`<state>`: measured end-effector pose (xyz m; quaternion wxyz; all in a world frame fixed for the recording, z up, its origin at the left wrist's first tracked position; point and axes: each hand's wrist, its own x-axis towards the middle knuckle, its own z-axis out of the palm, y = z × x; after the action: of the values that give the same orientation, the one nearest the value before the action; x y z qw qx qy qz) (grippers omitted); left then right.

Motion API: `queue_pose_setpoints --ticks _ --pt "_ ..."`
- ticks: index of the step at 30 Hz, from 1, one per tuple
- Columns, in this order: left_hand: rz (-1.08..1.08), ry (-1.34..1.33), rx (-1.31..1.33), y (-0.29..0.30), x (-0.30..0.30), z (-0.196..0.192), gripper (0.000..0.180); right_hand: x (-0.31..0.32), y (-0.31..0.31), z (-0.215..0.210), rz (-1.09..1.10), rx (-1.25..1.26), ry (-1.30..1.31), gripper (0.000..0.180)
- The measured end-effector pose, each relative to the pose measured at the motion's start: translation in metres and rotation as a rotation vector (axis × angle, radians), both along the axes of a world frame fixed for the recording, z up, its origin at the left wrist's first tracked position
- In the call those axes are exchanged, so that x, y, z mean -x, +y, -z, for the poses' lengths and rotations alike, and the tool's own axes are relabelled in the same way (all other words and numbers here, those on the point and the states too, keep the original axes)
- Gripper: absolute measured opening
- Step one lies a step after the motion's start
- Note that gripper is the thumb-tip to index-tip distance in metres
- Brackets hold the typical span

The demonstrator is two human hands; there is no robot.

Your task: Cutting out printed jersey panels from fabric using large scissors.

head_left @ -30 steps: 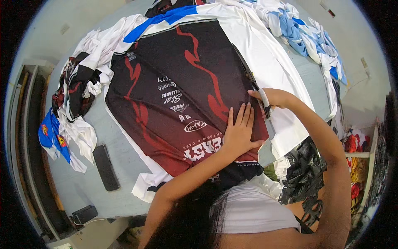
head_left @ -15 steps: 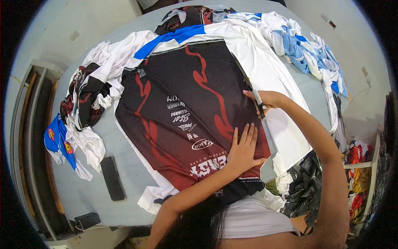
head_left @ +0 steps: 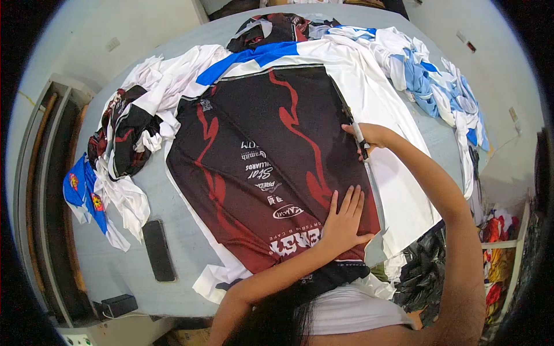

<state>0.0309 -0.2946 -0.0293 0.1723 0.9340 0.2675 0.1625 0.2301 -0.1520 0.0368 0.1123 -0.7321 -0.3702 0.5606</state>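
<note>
A black and dark-red printed jersey panel (head_left: 248, 161) lies spread on the table over white fabric. My left hand (head_left: 345, 222) rests flat on its lower right part, fingers spread. At the panel's right edge my right hand (head_left: 372, 137) is closed around scissors (head_left: 359, 135) with dark and pale handles. The blades point away from me along that edge, partly hidden against the dark cloth. Beside the right hand, white fabric (head_left: 407, 199) extends to the right, with a strip of tabletop showing between it and the panel below the scissors.
A black phone (head_left: 158, 251) and a small black box (head_left: 119, 305) lie on the grey table (head_left: 190, 277) at left. Piles of white clothes (head_left: 190, 66), dark red-black garments (head_left: 135, 132) and light-blue-and-white fabric (head_left: 421, 81) ring it. A black plastic bag (head_left: 424, 274) sits at lower right.
The whole view has shifted slightly, so the table and cloth appear a little lower and further right. My left hand stays flat on the panel and the right hand still grips the scissors.
</note>
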Motion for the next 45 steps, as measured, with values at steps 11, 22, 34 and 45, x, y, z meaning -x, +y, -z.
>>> queue_pose_setpoints --ticks 11,22,34,45 --pt "-0.012 0.015 0.004 -0.004 0.001 -0.002 0.102 -0.008 0.029 0.003 0.005 -0.005 0.024 0.059" --pt "-0.010 0.043 0.047 -0.018 0.004 -0.006 0.100 -0.013 0.038 0.011 0.031 0.001 0.028 0.058" --pt "0.009 0.066 0.063 -0.036 0.007 -0.007 0.099 -0.009 0.023 0.003 0.013 0.022 0.046 0.052" --pt "0.146 0.437 0.038 -0.057 0.028 -0.046 0.098 -0.027 -0.022 0.014 -0.111 -0.044 0.069 0.052"
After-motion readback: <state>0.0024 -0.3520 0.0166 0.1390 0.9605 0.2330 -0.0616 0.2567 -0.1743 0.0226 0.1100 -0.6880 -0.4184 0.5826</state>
